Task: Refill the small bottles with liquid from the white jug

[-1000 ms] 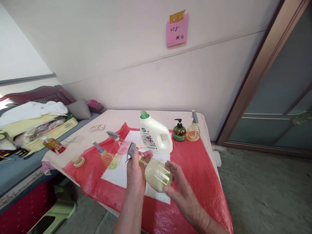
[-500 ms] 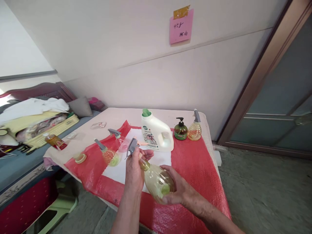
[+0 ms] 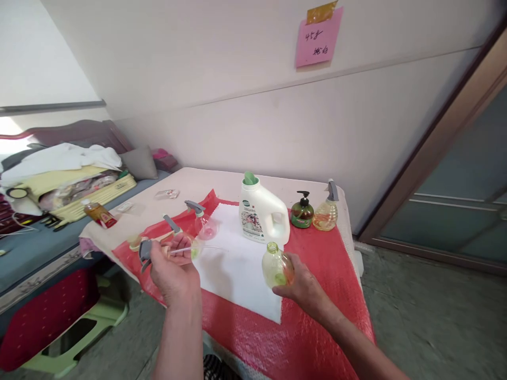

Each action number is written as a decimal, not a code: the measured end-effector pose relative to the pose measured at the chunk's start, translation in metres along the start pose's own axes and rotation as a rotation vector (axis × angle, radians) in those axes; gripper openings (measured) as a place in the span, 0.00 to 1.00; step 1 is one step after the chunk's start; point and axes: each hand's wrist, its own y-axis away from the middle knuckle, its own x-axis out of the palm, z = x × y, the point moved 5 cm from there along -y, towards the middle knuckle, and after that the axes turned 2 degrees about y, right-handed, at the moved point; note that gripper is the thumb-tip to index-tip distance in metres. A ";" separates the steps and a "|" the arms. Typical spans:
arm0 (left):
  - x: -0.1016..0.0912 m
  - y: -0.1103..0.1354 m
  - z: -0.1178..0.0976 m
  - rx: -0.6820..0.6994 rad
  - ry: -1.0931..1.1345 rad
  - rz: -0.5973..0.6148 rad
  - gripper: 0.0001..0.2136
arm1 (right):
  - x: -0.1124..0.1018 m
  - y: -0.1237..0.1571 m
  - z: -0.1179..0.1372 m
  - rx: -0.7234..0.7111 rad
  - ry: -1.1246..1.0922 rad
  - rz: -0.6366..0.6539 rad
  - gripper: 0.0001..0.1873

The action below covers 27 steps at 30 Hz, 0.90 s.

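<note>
Between the fingers of my left hand is a grey spray head, its thin clear dip tube pointing right over the white sheet. My right hand is wrapped round a see-through yellow-green bottle, held upright with its threaded neck uncovered. Behind the bottle stands a large white detergent jug with a green cap piece in its mouth. Left of the jug are a pink spray bottle and another grey-headed spray bottle, the latter partly hidden by my left hand.
A dark green pump bottle and an amber spray bottle stand at the back right on the red cloth. A brown-red bottle lies at the left edge. A red-topped stool stands below left.
The spray head has come off the bottle. My left hand has carried it left with its tube out, while my right hand has brought the bottle upright.
</note>
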 end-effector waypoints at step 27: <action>0.003 -0.005 0.006 -0.165 0.123 0.004 0.12 | 0.027 -0.095 0.032 0.015 -0.205 -0.277 0.39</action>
